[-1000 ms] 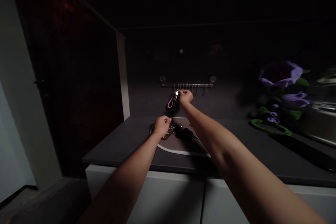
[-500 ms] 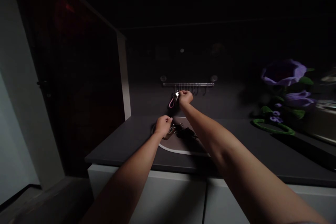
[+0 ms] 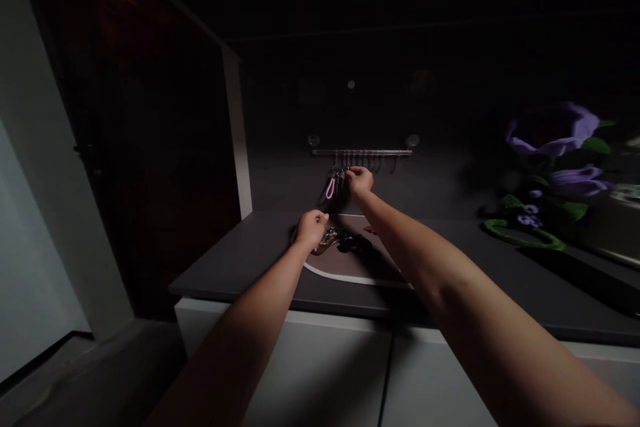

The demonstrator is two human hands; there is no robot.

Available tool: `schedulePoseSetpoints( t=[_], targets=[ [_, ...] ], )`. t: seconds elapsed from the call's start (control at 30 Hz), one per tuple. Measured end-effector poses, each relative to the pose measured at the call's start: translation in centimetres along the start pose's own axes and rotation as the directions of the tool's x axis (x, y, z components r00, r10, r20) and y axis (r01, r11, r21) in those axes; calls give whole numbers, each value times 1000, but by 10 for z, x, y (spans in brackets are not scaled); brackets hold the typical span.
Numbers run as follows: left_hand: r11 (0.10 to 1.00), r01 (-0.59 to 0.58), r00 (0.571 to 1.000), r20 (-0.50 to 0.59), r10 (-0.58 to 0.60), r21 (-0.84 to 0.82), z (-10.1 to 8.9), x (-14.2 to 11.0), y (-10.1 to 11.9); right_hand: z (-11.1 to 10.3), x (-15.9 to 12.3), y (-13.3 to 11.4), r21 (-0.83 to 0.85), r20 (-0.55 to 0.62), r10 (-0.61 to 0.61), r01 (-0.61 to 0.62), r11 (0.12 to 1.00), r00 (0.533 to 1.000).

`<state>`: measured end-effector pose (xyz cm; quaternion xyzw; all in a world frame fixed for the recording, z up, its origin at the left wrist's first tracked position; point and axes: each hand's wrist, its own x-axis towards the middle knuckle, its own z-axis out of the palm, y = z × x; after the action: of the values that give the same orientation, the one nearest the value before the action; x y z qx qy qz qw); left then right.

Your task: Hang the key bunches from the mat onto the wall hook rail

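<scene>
My right hand [image 3: 362, 180] is raised to the hook rail [image 3: 385, 153] on the back wall, its fingers pinched at a small bunch of keys [image 3: 342, 177]. Beside these keys a pink strap [image 3: 331, 188] dangles below the hooks. My left hand [image 3: 311, 229] is held low over the left part of a brownish mat [image 3: 345, 269] with a white rim, fingers curled together; whatever they hold is hidden. Close to it, more keys and a brown fob [image 3: 325, 244] lie on the mat, with a dark object [image 3: 350, 243] to their right in shadow.
Purple artificial flowers [image 3: 555, 130] and a green ring-shaped piece [image 3: 523, 235] stand on the right of the dark counter [image 3: 225, 260]. White cabinet doors [image 3: 320, 360] are below. A pale side panel [image 3: 237, 127] edges the niche, with a dark door [image 3: 150, 180] beyond.
My right hand has shifted slightly right along the hooks, and the pink strap now hangs straighter. My left hand stays over the mat. The view has tilted a little downward.
</scene>
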<state>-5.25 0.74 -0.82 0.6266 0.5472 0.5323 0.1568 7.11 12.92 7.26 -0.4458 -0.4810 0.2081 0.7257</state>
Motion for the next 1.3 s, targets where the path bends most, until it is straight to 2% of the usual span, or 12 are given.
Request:
schedulePoseSetpoints(
  t=[0.23, 0.47, 0.6, 0.73, 0.8, 0.9, 1.0, 1.1, 1.2, 1.3],
  targets=[
    [996, 20, 999, 41, -16, -87, 2, 1, -3, -18, -9, -2, 99, 175, 23, -41, 994, 984],
    [994, -52, 994, 93, 61, -91, 0, 0, -1, -34, -29, -9, 96, 229, 60, -84, 992, 972],
    [982, -187, 970, 167, 177, 43, -4, -3, 3, -50, -49, -15, 142, 296, 108, -156, 978, 949],
    [893, -383, 906, 286, 313, 237, -9, -7, 6, -71, -74, -18, 134, 347, 126, -182, 974, 929],
    [851, -429, 882, 343, 323, 302, -10, -9, 6, -80, -85, -17, 104, 368, 141, -191, 976, 919],
    [818, -435, 877, 384, 290, 377, -10, -12, 5, -91, -96, -12, 58, 399, 147, -185, 981, 905],
    [806, -416, 886, 389, 254, 421, -9, -13, 3, -98, -98, -6, -8, 429, 106, -114, 993, 897],
    [795, -420, 884, 395, 250, 437, -9, -12, 2, -101, -97, -1, -144, 452, 22, 48, 988, 892],
    [785, -438, 878, 394, 270, 438, -10, -12, 3, -101, -95, 1, -265, 475, -69, 218, 939, 877],
    [787, -446, 878, 378, 293, 426, -11, -13, 5, -99, -94, 2, -353, 521, -111, 333, 874, 846]
  ],
)
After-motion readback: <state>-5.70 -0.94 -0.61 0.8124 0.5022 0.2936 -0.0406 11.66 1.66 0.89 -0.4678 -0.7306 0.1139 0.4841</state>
